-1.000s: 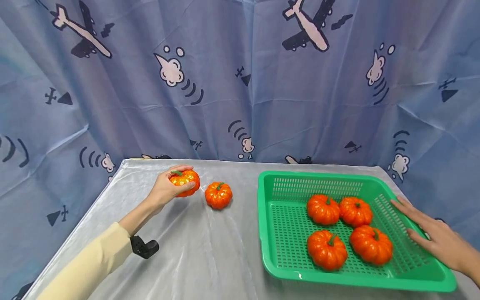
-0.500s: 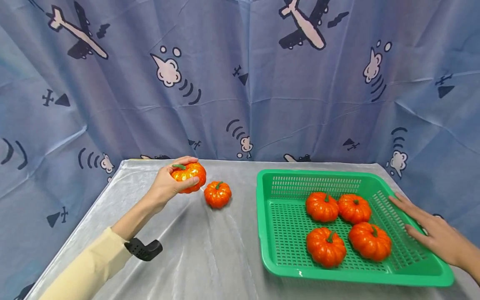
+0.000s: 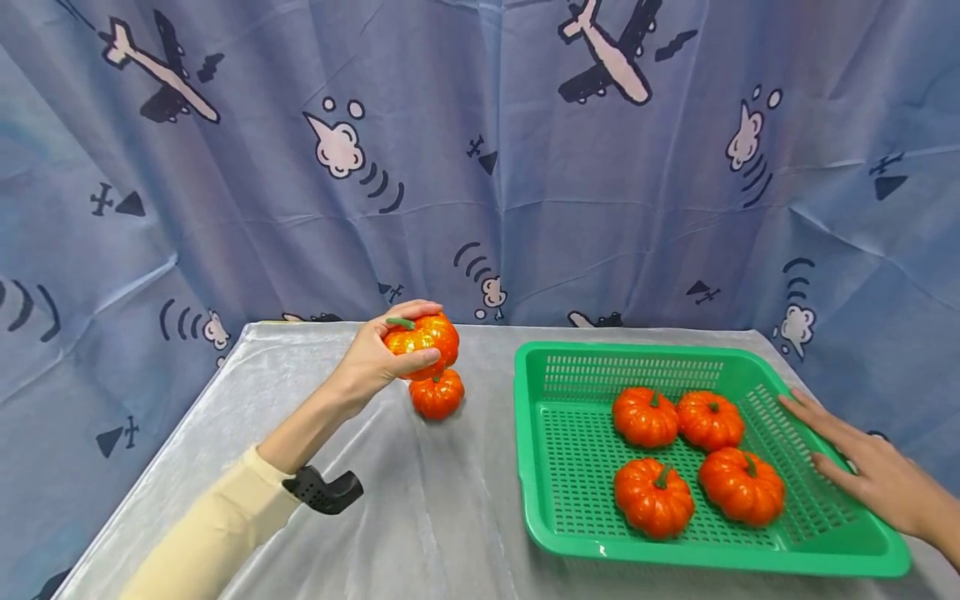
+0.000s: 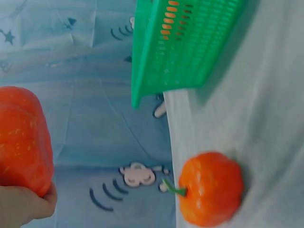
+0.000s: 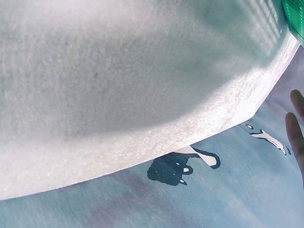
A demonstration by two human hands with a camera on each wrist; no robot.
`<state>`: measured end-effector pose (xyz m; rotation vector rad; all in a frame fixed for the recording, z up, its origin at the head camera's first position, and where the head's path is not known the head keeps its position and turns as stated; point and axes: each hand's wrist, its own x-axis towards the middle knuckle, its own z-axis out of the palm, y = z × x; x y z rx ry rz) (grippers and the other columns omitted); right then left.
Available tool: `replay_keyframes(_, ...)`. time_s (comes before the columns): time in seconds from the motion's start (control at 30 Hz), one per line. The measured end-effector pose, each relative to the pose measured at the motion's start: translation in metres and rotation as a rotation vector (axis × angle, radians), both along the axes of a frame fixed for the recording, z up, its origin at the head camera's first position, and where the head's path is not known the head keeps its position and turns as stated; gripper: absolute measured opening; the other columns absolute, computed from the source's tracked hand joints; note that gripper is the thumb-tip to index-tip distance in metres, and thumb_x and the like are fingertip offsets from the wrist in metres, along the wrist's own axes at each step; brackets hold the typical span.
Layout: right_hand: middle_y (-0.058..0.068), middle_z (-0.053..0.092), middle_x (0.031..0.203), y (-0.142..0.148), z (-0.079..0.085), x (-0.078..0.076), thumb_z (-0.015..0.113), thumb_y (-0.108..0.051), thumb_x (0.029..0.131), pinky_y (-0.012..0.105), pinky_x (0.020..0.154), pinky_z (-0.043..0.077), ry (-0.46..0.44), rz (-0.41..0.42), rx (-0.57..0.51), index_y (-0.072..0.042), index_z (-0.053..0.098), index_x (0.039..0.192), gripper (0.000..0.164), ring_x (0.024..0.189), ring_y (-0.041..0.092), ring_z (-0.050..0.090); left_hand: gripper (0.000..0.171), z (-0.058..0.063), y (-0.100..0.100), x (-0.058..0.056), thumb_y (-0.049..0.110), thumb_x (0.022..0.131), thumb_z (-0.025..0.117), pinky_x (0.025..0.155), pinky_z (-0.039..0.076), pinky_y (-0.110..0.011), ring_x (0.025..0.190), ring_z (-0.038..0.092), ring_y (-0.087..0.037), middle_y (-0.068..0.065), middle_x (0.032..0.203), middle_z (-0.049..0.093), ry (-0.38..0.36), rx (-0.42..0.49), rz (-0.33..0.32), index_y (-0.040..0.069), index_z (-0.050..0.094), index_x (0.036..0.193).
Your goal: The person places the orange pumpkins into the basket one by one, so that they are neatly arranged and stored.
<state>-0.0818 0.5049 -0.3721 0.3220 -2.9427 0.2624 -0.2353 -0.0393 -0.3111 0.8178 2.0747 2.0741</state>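
My left hand (image 3: 375,354) grips a shiny orange pumpkin (image 3: 431,340) with a green stem, thumb on the near side and fingers over the top. This pumpkin is held above the table and overlaps a second, smaller-looking pumpkin (image 3: 438,395) in the head view. In the left wrist view that second pumpkin (image 4: 211,189) sits on the cloth, apart from the held one (image 4: 23,142). On the right, my right hand (image 3: 873,471) rests with straight fingers at the right rim of a green plastic basket (image 3: 528,467). Several orange pumpkins (image 3: 655,498) lie inside the basket.
A silvery-grey cloth (image 3: 450,517) covers the table. Behind it hangs a blue curtain (image 3: 420,108) printed with airplanes. The basket's tall perforated wall (image 4: 190,52) stands on the table to the right of the loose pumpkin. A black wrist device (image 3: 324,490) is strapped to my left forearm.
My left hand has carried its pumpkin to the right and slightly up, over the one on the table. The right hand and the basket stay where they were.
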Motion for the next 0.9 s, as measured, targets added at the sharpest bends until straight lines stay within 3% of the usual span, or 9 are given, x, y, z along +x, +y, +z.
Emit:
replay_keyframes(0.27, -0.003, 0.003, 0.148, -0.001, 0.0, 0.001, 0.053, -0.019, 0.089, 0.066, 0.06, 0.036, 0.041, 0.037, 0.023, -0.015, 0.021, 0.144, 0.064, 0.086, 0.056, 0.051, 0.047, 0.005, 0.036, 0.001, 0.004, 0.075, 0.071, 0.082, 0.048, -0.036, 0.107, 0.05, -0.024, 0.002, 0.126, 0.048, -0.002, 0.01, -0.107, 0.012, 0.057, 0.118)
replay_keyframes(0.6, -0.006, 0.0, 0.148, -0.001, -0.001, 0.001, 0.051, -0.019, 0.091, 0.067, 0.069, 0.028, 0.017, 0.012, 0.001, -0.018, 0.019, 0.144, 0.062, 0.102, 0.06, 0.039, 0.042, 0.008, 0.074, 0.001, 0.007, 0.075, 0.071, 0.082, 0.048, -0.037, 0.109, 0.047, -0.02, 0.006, 0.124, 0.049, 0.053, 0.015, -0.19, 0.016, 0.06, 0.114)
replay_keyframes(0.9, -0.004, 0.001, 0.149, -0.001, 0.003, 0.001, 0.053, -0.02, 0.09, 0.067, 0.063, 0.033, 0.027, 0.016, 0.031, -0.017, 0.02, 0.144, 0.063, 0.096, 0.058, 0.046, 0.045, 0.008, 0.106, 0.002, 0.007, 0.074, 0.072, 0.081, 0.049, -0.034, 0.105, 0.05, -0.021, 0.004, 0.124, 0.049, 0.027, 0.054, -0.275, 0.015, 0.059, 0.117)
